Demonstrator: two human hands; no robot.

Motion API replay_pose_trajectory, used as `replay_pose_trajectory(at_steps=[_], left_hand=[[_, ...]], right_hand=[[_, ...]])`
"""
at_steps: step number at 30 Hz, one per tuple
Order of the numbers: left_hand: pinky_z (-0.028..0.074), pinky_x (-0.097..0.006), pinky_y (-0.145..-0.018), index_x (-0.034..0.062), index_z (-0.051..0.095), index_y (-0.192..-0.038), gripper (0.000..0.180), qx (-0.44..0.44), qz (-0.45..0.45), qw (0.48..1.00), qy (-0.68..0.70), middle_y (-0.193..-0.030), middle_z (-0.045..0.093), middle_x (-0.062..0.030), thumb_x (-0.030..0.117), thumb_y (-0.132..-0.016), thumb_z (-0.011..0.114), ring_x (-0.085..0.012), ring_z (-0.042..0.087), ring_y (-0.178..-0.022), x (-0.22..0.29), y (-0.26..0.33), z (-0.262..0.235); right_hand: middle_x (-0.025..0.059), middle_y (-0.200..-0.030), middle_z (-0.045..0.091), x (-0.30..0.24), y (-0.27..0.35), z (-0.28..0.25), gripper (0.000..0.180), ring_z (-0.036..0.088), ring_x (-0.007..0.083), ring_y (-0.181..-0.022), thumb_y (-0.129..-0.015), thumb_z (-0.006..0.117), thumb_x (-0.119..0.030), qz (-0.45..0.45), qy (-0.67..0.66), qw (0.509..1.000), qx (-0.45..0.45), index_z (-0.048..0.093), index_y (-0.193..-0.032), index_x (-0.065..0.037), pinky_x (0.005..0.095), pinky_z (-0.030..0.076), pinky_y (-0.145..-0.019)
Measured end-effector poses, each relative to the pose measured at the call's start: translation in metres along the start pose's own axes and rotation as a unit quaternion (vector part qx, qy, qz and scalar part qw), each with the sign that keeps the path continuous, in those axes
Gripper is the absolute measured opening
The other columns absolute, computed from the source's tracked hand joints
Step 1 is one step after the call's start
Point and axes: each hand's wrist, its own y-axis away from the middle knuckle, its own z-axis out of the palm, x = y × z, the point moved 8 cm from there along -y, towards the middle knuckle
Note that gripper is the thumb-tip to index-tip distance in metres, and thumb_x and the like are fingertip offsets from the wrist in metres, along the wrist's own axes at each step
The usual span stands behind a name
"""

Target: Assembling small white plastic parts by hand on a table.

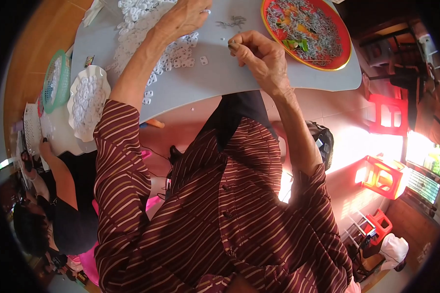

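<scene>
Looking down, the nearest thing is the person's own striped maroon shirt [220,210], its sleeves ending above the elbows. Both bare forearms stretch from it up onto a grey table [220,78].

The right hand [261,56] rests on the table near its front edge, fingers curled in and thumb and forefinger pinched together on something small and dark; what that piece is cannot be made out. The left hand [183,17] lies farther out, palm down on a pile of small white rings [173,51] that spreads across the left part of the tabletop. Its fingers are bent loosely over the rings, and whether they grip any cannot be told. A few loose rings lie apart from the pile, between the two hands.

Beyond the right hand, at the far right of the table, stands a round red tray [305,29] with a gold rim, filled with thin grey metal bits mixed with orange and green scraps.

Off to the left, another person's hand [46,146] sits by a second table holding a white scalloped plate [88,100] of rings and a green basket [56,80]. On the floor to the right stand red plastic stools [384,176].
</scene>
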Motion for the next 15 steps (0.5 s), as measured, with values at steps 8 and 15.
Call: replay_pose_trajectory(at_steps=[8, 15], left_hand=[[0.044, -0.028, -0.073, 0.0013, 0.059, -0.096, 0.018, -0.033, -0.138, 0.964, 0.225, -0.077, 0.060, -0.0066, 0.016, -0.088, 0.054, -0.0134, 0.055, -0.076, 0.015, 0.024, 0.005], [0.043, -0.025, -0.080, -0.0022, 0.059, -0.100, 0.025, -0.051, -0.184, 0.752, 0.631, -0.084, 0.058, -0.0043, 0.020, -0.089, 0.053, -0.0129, 0.053, -0.080, 0.048, 0.044, 0.021]], right_hand=[[-0.0026, -0.067, 0.056, 0.001, 0.000, -0.010, 0.015, 0.049, 0.0040, -0.062, -0.085, 0.065, -0.011, -0.004, -0.029, 0.998, 0.055, 0.065, -0.094, 0.000, 0.0184, 0.042, -0.057], [-0.0006, -0.077, 0.061, 0.002, 0.002, -0.014, 0.018, 0.051, 0.0048, -0.066, -0.084, 0.065, -0.007, -0.028, -0.053, 0.995, 0.079, 0.063, -0.100, 0.001, 0.0184, 0.044, -0.059]])
